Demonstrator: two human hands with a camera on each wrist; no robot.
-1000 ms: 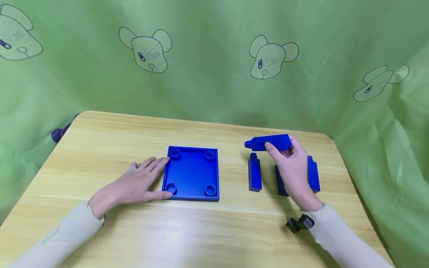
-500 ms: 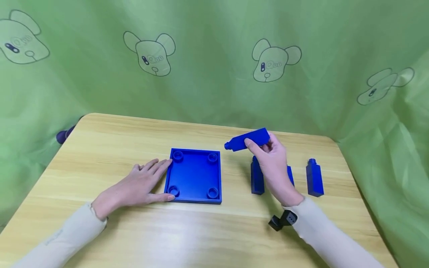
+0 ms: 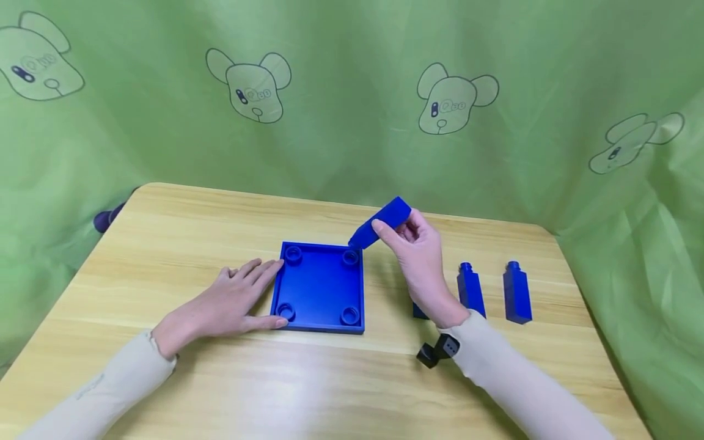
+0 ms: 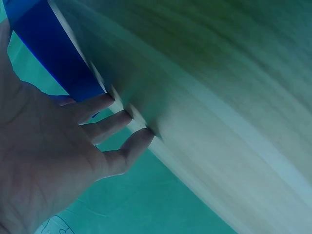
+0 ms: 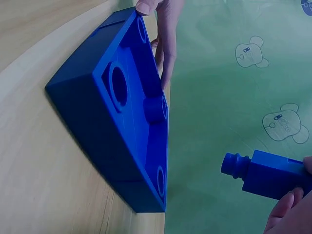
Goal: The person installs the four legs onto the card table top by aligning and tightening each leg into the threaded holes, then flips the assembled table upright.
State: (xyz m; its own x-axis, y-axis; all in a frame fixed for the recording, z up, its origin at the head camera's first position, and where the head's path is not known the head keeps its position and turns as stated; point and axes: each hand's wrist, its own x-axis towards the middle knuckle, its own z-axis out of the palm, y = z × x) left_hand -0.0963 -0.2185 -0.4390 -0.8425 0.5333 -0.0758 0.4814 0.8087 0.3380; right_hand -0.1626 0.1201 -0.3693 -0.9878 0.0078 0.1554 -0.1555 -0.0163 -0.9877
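Observation:
A blue square tabletop [image 3: 319,284] lies hollow side up, with a raised round socket in each corner. My left hand [image 3: 222,305] rests at its left edge, fingers spread and straight, thumb on the near left corner. In the left wrist view, that hand's fingertips [image 4: 141,139] touch the wood beside the blue side wall [image 4: 53,48]. Between thumb and fingers, my right hand [image 3: 420,263] holds a blue table leg [image 3: 379,223], tilted, its threaded end down and left near the far right socket. The right wrist view shows this leg [image 5: 273,175] apart from the tabletop [image 5: 131,112].
Two more blue legs, a nearer one [image 3: 471,290] and a farther one [image 3: 517,293], lie to the right on the wooden table [image 3: 308,385]. Another leg [image 3: 420,312] is mostly hidden under my right forearm. A green patterned curtain [image 3: 352,122] hangs behind the table.
My right hand has carried the leg leftward from above the other legs to the tabletop's far right corner, tilting its threaded end further down. The left hand has stayed at the tabletop's edge.

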